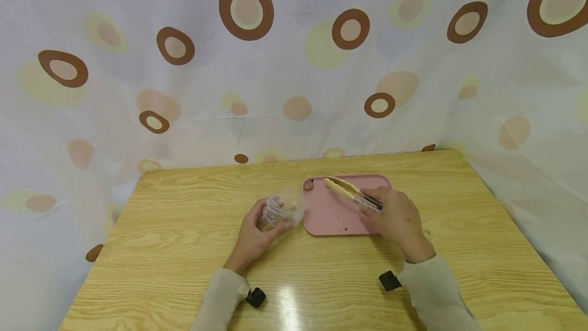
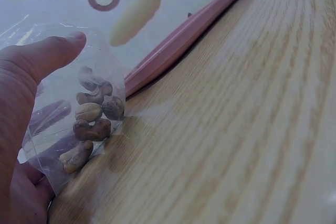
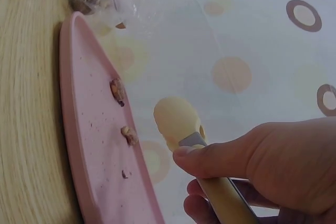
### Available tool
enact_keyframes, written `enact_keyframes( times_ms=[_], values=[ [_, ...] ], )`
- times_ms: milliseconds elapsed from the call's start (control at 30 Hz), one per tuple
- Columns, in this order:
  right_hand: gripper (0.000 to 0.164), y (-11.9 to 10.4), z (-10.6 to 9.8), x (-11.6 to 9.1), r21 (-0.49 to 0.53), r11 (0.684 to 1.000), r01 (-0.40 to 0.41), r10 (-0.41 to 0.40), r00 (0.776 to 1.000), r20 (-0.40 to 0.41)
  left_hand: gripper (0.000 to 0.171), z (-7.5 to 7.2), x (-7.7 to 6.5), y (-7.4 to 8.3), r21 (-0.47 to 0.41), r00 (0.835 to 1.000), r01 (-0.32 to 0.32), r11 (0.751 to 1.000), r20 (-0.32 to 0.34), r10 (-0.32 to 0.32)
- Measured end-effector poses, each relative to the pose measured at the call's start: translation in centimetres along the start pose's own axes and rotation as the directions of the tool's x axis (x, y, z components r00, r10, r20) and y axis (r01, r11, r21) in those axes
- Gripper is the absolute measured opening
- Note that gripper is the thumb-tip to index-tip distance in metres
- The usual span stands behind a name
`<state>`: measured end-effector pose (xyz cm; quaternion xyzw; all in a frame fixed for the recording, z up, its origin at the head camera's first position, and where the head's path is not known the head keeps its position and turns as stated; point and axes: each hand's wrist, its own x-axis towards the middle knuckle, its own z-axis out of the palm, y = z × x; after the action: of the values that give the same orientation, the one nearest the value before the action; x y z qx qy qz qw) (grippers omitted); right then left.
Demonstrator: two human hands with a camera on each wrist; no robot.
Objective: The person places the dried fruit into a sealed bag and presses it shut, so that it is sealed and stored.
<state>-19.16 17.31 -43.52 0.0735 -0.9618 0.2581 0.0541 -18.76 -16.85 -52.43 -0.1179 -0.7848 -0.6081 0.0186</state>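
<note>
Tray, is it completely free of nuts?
No, two nuts lie on the tray in the right wrist view.

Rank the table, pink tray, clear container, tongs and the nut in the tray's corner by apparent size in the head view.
1. Table
2. Pink tray
3. Clear container and tongs, unranked: the tongs look longer but narrower, and the right hand partly covers them
4. Nut

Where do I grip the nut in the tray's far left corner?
Probably pinch the nut across its middle, from above and the right: it lies in the corner of the tray, its right side open toward the tongs in the right hand.
</note>
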Motion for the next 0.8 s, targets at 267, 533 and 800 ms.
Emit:
enact_keyframes(
  times_ms=[267,533,800],
  values=[
    [0.047,-1.7,-0.7,-0.6,0.024,0.998,0.055,-0.054,0.997,-0.046,0.063,0.0,0.0,0.0,-0.007,1.0,0.0,1.0,-0.003,-0.001],
    [0.043,-2.9,-1.0,-1.0,0.019,0.995,0.103,-0.101,0.992,-0.069,0.061,0.0,0.0,0.1,-0.01,1.0,-0.003,1.0,-0.005,0.003],
    [0.043,-3.5,-0.9,-1.3,0.052,0.988,0.148,-0.144,0.987,-0.076,0.063,0.1,0.0,0.1,-0.008,1.0,-0.003,1.0,-0.006,0.003]
  ],
)
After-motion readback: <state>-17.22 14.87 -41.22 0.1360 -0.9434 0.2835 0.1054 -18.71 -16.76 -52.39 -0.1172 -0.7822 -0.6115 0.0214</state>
